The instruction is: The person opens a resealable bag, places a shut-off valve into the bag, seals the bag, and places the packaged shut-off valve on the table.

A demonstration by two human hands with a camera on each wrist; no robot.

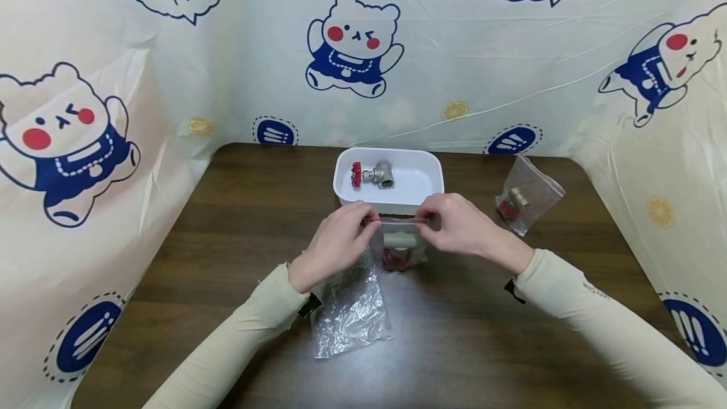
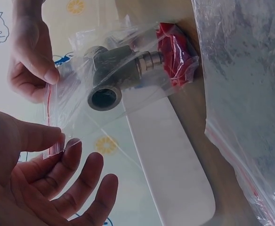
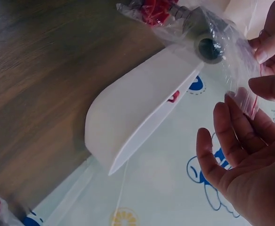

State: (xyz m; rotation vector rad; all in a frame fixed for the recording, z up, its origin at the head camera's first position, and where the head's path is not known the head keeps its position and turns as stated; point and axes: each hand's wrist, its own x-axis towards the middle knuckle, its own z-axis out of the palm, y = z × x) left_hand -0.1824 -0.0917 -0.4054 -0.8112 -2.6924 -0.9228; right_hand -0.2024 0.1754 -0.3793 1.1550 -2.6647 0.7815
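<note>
Between both hands hangs a clear zip bag point(image 1: 399, 226) with a red seal strip, holding a grey metal valve point(image 2: 114, 70) with a red handwheel point(image 2: 175, 55). My left hand point(image 1: 339, 238) pinches one top corner between thumb and index finger; its other fingers spread out in the left wrist view. At the opposite corner my right hand point(image 1: 460, 225) pinches the same seal edge, thumb against fingertips. The valve hangs with its handwheel down, close over the table. Just behind the bag stands a white tray point(image 1: 417, 207) with another red-wheeled valve point(image 1: 379, 174) lying in it.
An unfilled clear zip bag point(image 1: 352, 314) lies flat on the brown table point(image 1: 238, 219), under the left wrist. Toward the back right lies a bagged brass valve point(image 1: 518, 197) with a red part. A printed cloth point(image 1: 454, 49) hangs around the table's back and sides.
</note>
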